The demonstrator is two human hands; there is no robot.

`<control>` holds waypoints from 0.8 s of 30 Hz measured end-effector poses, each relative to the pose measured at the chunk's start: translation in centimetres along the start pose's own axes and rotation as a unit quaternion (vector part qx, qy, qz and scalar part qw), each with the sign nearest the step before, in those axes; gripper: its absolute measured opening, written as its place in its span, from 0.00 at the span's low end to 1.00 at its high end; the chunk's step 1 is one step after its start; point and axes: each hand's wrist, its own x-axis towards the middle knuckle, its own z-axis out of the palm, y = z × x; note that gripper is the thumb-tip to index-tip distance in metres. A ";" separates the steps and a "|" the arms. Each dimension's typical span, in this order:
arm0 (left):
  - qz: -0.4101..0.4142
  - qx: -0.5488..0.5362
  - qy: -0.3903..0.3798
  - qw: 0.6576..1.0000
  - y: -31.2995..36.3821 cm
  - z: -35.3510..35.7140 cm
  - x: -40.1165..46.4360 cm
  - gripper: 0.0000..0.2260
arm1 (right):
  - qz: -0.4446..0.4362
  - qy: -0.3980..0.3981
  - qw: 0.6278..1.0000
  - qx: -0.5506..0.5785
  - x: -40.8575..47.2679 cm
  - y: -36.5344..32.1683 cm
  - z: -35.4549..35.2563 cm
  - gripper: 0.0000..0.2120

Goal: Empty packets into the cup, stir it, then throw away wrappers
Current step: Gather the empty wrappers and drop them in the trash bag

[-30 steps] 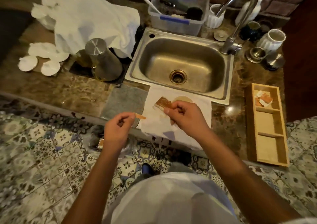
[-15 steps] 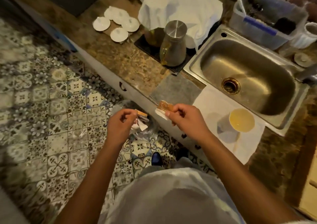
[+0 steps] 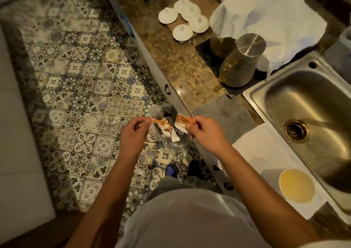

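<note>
Patterned tile floor (image 3: pixel 79 88), bin bag (image 3: pixel 167 131) holding wrappers, left hand (image 3: pixel 133 133) pinching torn strip (image 3: pixel 157 122), right hand (image 3: pixel 204 131) pinching packet (image 3: pixel 181 120), cup (image 3: pixel 296 188) of yellow liquid.

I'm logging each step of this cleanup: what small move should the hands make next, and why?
Probably let go. The left hand pinches the torn strip and the right hand the packet wrapper, both above the floor bin that already holds wrappers.

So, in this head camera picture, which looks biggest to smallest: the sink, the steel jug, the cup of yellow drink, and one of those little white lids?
1. Sink, though the frame's edge cuts it off.
2. Steel jug.
3. Cup and a white lid: they look alike. The cup sits nearer the camera, so I won't rank them.
</note>
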 end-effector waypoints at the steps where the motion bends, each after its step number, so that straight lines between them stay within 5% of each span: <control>1: -0.003 -0.003 0.009 1.000 0.0 -0.2 0.3 0.05 | -0.003 -0.005 1.000 0.002 0.5 -0.2 0.2 0.11; 11: -0.078 -0.003 0.038 0.996 -5.1 0.1 4.1 0.07 | 0.092 -0.052 0.990 0.091 6.4 0.2 4.9 0.15; 19: -0.049 0.108 0.011 0.993 -12.5 2.0 11.5 0.08 | 0.234 -0.056 0.953 0.184 9.8 5.4 12.3 0.13; 24: -0.152 0.099 -0.001 0.983 -18.5 3.1 17.4 0.08 | 0.350 -0.039 0.918 0.182 14.8 8.9 18.5 0.10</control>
